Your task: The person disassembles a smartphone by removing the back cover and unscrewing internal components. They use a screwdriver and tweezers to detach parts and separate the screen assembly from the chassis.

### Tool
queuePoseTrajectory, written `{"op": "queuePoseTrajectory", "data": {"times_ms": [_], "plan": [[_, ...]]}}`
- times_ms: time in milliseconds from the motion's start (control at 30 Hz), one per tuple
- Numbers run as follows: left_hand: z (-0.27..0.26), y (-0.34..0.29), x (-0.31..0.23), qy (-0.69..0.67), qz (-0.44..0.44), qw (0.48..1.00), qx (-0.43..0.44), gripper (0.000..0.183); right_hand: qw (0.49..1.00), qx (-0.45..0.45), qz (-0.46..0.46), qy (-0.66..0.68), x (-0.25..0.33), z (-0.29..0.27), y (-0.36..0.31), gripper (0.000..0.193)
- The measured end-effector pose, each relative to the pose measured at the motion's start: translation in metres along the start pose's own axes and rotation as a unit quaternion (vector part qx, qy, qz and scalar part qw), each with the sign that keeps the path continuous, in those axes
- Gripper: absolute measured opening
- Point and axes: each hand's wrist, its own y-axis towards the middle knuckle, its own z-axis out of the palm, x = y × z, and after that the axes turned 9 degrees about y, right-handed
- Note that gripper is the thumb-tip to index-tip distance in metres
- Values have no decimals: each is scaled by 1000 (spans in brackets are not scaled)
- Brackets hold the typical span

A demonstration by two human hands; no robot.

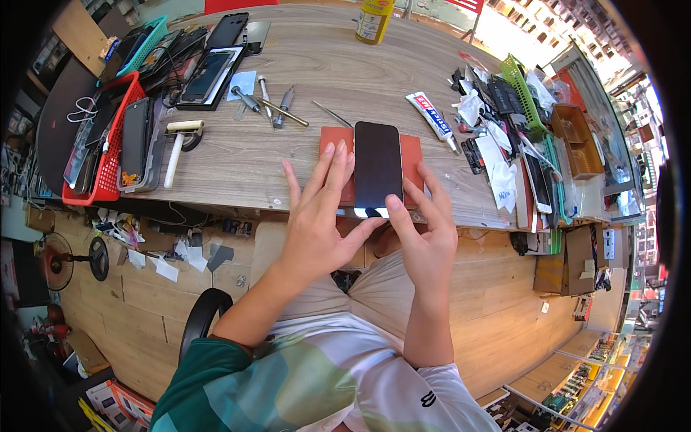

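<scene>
A smartphone with a dark screen lies on a reddish-brown mat at the table's front edge. A bright patch shows at its lower end. My left hand is open along the phone's left side, fingers stretched over the mat and thumb pointing toward the bottom edge. With its thumb on the lower right corner of the screen and index finger by the right edge, my right hand grips the phone. Its other fingers are spread. Just beyond the mat rests a thin metal tool.
Screwdrivers and a white-headed mallet lie to the left, near a red basket of phones. On the right are a glue tube, loose phone parts, a green basket and a brown tray. A yellow bottle stands far back.
</scene>
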Motion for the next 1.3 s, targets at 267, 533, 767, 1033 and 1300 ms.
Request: {"op": "queuePoseTrajectory", "data": {"times_ms": [267,533,767,1033,1300], "plan": [[-19,5,2,25,25,999,35,113,986,6,-130,-107,0,4,-8,50],[-1,4,-12,39,9,999,-17,125,999,22,-17,37,-16,-5,65,43],[4,5,-19,22,-3,999,-38,130,993,74,-5,92,-30,4,87,49],[6,6,-19,35,-6,998,-57,133,990,90,12,108,-23,4,96,55],[4,12,-15,25,-1,997,-75,138,973,87,69,205,-21,-2,99,56]]}}
